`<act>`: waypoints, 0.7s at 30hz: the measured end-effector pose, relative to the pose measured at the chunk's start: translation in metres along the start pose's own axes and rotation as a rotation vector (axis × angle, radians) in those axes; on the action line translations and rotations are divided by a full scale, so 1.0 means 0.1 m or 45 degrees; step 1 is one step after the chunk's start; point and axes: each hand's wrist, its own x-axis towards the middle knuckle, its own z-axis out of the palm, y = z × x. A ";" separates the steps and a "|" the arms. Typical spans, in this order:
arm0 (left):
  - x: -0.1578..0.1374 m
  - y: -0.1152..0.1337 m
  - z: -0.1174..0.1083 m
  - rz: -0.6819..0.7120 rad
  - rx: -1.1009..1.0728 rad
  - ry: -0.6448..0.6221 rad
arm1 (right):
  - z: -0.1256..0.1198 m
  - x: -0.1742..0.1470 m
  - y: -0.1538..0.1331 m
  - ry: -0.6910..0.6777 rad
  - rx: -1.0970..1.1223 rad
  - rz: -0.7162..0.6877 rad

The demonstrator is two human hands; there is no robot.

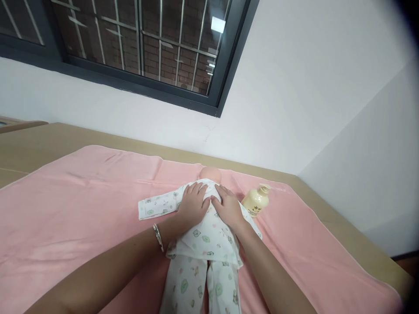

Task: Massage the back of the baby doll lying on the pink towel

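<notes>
Head view, our only one, shows us a doll (209, 235) in printed white clothes lying lengthwise on a pink cloth (81, 196), its head (210, 173) toward the wall (262, 144) and its trousers (186, 285) toward the wearer; whether it lies face up or down we cannot tell. The left hand (194, 201) and right hand (231, 207) rest on the upper part of the shirt, palms down, fingers extended and loosely spread, neither clenched nor grasping anything that we can see. The thumbs lie just beside each other near the midline, which we judge lets both palms bear evenly on the trunk. We take the lengthwise lie to suit the two forearms, which reach in from either side. One sleeve (159, 205) stretches out to the left, away from the wrist with the bracelet (158, 237); the other slants down at the right. We find the tighter side there, where a cream pump bottle (257, 200) sits near the right hand. To the left the cloth runs wide, giving more sideways room. Beyond the doll's head, only a narrow strip of cloth and tabletop (183, 152) separates it from the wall.
</notes>
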 end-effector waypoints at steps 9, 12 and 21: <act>-0.05 0.05 -0.09 0.024 -0.030 0.106 | -0.14 -0.19 -0.28 -0.025 -0.156 0.146; -0.05 0.08 -0.10 -0.110 -0.019 0.078 | -0.14 -0.17 -0.30 -0.041 -0.182 0.208; 0.01 0.01 -0.04 0.091 0.003 -0.028 | -0.02 -0.05 -0.09 -0.014 -0.098 0.117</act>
